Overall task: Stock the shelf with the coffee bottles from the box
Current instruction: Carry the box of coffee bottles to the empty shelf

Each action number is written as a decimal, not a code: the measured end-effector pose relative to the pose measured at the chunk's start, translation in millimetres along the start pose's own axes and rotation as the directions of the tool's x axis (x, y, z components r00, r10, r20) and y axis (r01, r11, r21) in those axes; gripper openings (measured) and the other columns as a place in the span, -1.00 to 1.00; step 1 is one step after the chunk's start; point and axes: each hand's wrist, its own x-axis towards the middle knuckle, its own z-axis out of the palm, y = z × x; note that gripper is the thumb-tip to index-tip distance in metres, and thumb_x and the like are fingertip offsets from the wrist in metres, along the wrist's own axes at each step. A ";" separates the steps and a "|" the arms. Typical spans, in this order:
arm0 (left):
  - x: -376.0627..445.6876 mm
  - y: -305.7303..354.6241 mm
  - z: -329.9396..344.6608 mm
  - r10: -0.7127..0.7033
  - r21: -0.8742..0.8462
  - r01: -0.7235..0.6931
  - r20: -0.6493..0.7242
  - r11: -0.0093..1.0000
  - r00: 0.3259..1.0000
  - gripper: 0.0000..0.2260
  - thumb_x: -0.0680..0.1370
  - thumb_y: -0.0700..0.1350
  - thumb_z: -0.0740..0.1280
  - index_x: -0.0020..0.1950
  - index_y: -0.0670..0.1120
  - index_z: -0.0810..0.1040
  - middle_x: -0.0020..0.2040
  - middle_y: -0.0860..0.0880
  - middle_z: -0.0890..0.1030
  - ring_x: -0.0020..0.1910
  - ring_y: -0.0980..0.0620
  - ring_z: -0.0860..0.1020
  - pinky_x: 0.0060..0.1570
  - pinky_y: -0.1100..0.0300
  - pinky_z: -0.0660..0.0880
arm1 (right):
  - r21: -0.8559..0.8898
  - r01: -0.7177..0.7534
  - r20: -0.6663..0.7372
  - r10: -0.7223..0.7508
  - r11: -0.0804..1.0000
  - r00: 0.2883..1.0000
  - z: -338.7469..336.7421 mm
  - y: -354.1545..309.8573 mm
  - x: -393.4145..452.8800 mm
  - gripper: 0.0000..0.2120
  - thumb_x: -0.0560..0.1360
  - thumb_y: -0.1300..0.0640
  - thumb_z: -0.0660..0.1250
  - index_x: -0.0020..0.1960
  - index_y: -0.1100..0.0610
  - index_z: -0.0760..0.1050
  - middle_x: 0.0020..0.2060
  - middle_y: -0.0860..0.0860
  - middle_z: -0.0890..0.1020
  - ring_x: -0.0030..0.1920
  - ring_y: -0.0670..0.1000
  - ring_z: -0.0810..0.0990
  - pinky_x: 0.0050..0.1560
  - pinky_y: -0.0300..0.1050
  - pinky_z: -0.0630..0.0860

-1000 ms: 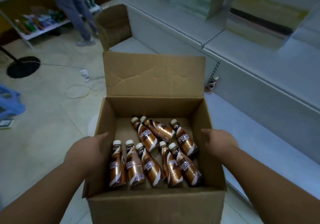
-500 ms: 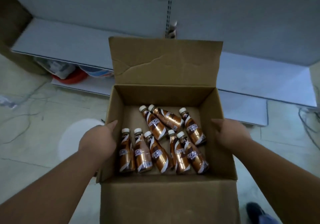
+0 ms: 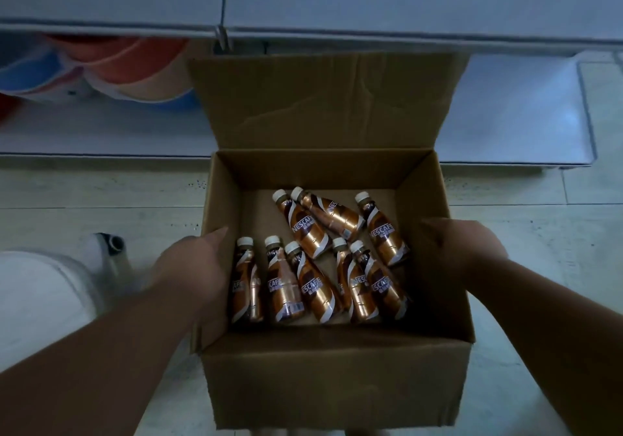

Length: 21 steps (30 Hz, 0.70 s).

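An open cardboard box (image 3: 333,378) is held between my two hands, its far flap standing up. Several brown and gold coffee bottles (image 3: 305,230) with white caps lie on its bottom. My left hand (image 3: 192,267) grips the box's left wall, thumb on the rim. My right hand (image 3: 462,250) grips the right wall the same way. The white shelf (image 3: 519,111) runs across the view just beyond the box, its lowest board near floor level and a higher board (image 3: 371,0) above it.
Orange, blue and white packaged goods (image 3: 111,71) lie on the lowest shelf board at the left. My pale trouser leg and shoe (image 3: 50,287) show at the lower left. Light tiled floor (image 3: 101,199) surrounds the box.
The view has turned from the aisle to face the shelf and has dropped closer to the lowest board. Both hands keep the same hold on the box walls.
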 end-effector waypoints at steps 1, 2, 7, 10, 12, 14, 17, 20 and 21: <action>13.2 5.8 12.8 0.005 -0.004 -0.005 0.013 1.000 1.000 -0.35 0.52 -0.20 0.27 0.56 0.16 0.18 0.24 -0.11 0.58 0.09 -0.11 0.59 -0.09 0.08 0.52 | 0.000 -0.007 -0.008 0.007 1.000 1.000 11.9 4.8 14.8 -0.64 0.54 0.12 0.26 0.33 -0.06 0.43 0.05 0.10 0.62 -0.13 0.07 0.56 -0.13 -0.04 0.58; 25.6 11.7 23.1 0.014 -0.007 -0.014 0.027 1.000 1.000 -0.35 0.52 -0.21 0.28 0.56 0.14 0.18 0.26 -0.12 0.58 0.12 -0.12 0.58 -0.05 0.07 0.52 | 0.000 -0.008 -0.014 0.008 1.000 1.000 22.8 9.8 28.8 -0.60 0.54 0.12 0.27 0.37 -0.08 0.40 0.08 0.12 0.62 -0.09 0.09 0.59 -0.11 -0.03 0.59; 73.3 32.5 58.3 0.037 0.000 -0.037 0.053 0.999 0.998 -0.35 0.53 -0.23 0.28 0.57 0.08 0.16 0.32 -0.16 0.55 0.20 -0.15 0.55 0.04 0.08 0.51 | -0.032 -0.036 -0.042 0.035 0.999 0.999 55.5 23.5 84.8 -0.50 0.55 0.14 0.27 0.45 -0.14 0.33 0.16 0.16 0.61 0.03 0.16 0.62 -0.05 0.03 0.62; 96.6 40.1 78.2 0.031 -0.010 -0.031 0.008 0.999 0.999 -0.34 0.52 -0.24 0.28 0.57 0.11 0.16 0.34 -0.16 0.54 0.21 -0.16 0.55 0.02 0.05 0.52 | -0.043 -0.034 -0.056 0.031 0.999 0.998 64.5 27.4 111.6 -0.53 0.55 0.17 0.25 0.43 -0.11 0.36 0.08 0.17 0.62 -0.04 0.16 0.62 -0.08 0.06 0.63; 110.6 44.5 88.3 0.033 0.000 -0.033 -0.014 0.999 0.999 -0.34 0.52 -0.23 0.28 0.57 0.12 0.16 0.33 -0.16 0.54 0.19 -0.18 0.56 -0.01 0.04 0.53 | -0.048 -0.034 -0.071 0.030 0.998 0.997 69.7 29.8 125.9 -0.50 0.56 0.18 0.25 0.45 -0.12 0.33 0.08 0.18 0.62 -0.04 0.17 0.63 -0.10 0.03 0.63; 122.8 47.1 95.8 0.036 0.002 -0.036 -0.035 0.999 0.999 -0.34 0.52 -0.22 0.28 0.56 0.13 0.17 0.33 -0.17 0.54 0.18 -0.19 0.56 -0.02 0.03 0.53 | -0.034 -0.038 -0.085 0.035 0.999 0.996 77.8 32.8 137.4 -0.49 0.56 0.17 0.25 0.46 -0.14 0.31 0.12 0.18 0.62 0.00 0.19 0.62 -0.10 0.00 0.61; 134.2 52.3 107.0 0.028 0.010 -0.028 -0.013 1.000 1.000 -0.35 0.53 -0.22 0.28 0.56 0.11 0.17 0.36 -0.19 0.51 0.26 -0.21 0.51 0.09 -0.01 0.51 | -0.019 -0.039 -0.065 0.037 0.999 0.997 94.0 36.1 147.6 -0.56 0.57 0.16 0.24 0.41 -0.11 0.37 0.09 0.18 0.62 -0.02 0.19 0.62 -0.13 0.00 0.60; 141.9 55.5 122.5 0.017 0.018 -0.018 0.013 1.000 1.000 -0.34 0.53 -0.22 0.30 0.57 0.11 0.16 0.35 -0.19 0.51 0.26 -0.20 0.51 0.08 -0.01 0.52 | -0.021 -0.023 -0.066 0.022 1.000 0.998 106.4 37.3 155.9 -0.62 0.56 0.16 0.24 0.36 -0.06 0.41 0.07 0.19 0.62 -0.01 0.22 0.62 -0.10 0.02 0.60; 144.6 55.7 126.2 0.013 0.018 -0.013 0.015 1.000 1.000 -0.34 0.53 -0.22 0.30 0.57 0.12 0.15 0.35 -0.19 0.50 0.25 -0.20 0.51 0.07 0.00 0.53 | -0.014 -0.027 -0.076 0.025 1.000 0.997 109.1 38.2 157.9 -0.61 0.56 0.17 0.24 0.37 -0.07 0.41 0.09 0.20 0.62 0.01 0.23 0.62 -0.07 0.04 0.60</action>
